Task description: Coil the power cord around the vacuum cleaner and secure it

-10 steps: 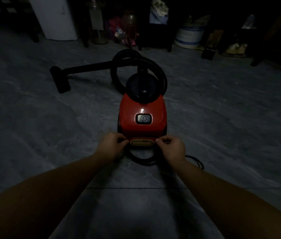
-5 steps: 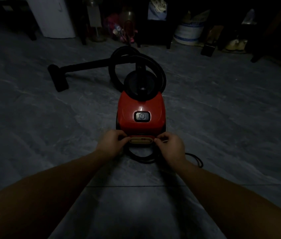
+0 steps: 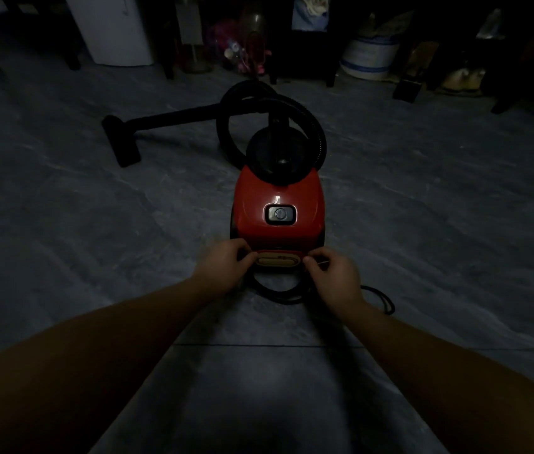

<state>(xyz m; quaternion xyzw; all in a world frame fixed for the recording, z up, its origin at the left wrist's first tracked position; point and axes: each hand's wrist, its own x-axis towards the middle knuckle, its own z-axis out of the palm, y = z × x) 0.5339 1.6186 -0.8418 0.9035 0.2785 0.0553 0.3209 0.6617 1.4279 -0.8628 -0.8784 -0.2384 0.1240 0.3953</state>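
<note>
Noting little change from half a second ago: still keeping the left hand (image 3: pixel 223 267) and right hand (image 3: pixel 334 273) at either end of the tan oval panel (image 3: pixel 277 259). Curling both sets of fingers (image 3: pixel 245 256) tight; cannot tell what, if anything, being pinched. Finding the red vacuum cleaner (image 3: pixel 278 194) standing mid-floor (image 3: pixel 95 257), black hose (image 3: pixel 314 126) arching toward the far edge, black power cord (image 3: pixel 275 294) lying looped just behind it.

1. Bare left hand (image 3: pixel 223 267): back and knuckles face the camera.
2. Bare right hand (image 3: pixel 336 278): back and knuckles likewise in view.
3. Bare left forearm (image 3: pixel 95 355), uncovered from wrist to frame edge, looming broad at the lower corner.
4. Bare right forearm (image 3: pixel 439 362), likewise uncovered to the frame edge.
5. Light dim; finer surface detail cannot be told.
</note>
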